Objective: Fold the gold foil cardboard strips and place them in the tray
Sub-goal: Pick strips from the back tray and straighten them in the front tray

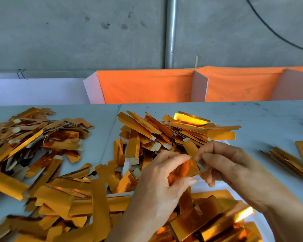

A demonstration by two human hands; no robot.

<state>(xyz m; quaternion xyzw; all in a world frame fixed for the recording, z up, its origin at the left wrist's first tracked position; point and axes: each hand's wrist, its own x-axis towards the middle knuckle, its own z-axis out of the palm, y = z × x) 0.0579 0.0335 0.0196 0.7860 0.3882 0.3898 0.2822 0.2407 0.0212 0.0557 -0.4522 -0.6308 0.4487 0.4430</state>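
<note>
Between the two hands, just above the near edge of the table [252, 119], one gold strip [184, 169] is being bent. The left hand [162, 182] pinches its shiny length, thumb beneath and curled fingers on top, while the right hand [222, 165] nips the plain grey end tab with curled fingertips. Thin card like this looks light and fairly stiff, so it should crease cleanly along a scored line rather than flop, though the foil face is likely slick; a grip near the crease, with the pads on the duller cardboard side where possible, seems safest. Loose strips lie in heaps on the left [33, 140] and in the middle [164, 131], with a few more at the right [290, 161]. Folded pieces [215, 217] sit below the hands in what appears to be a white tray [262, 222], mostly hidden.
</note>
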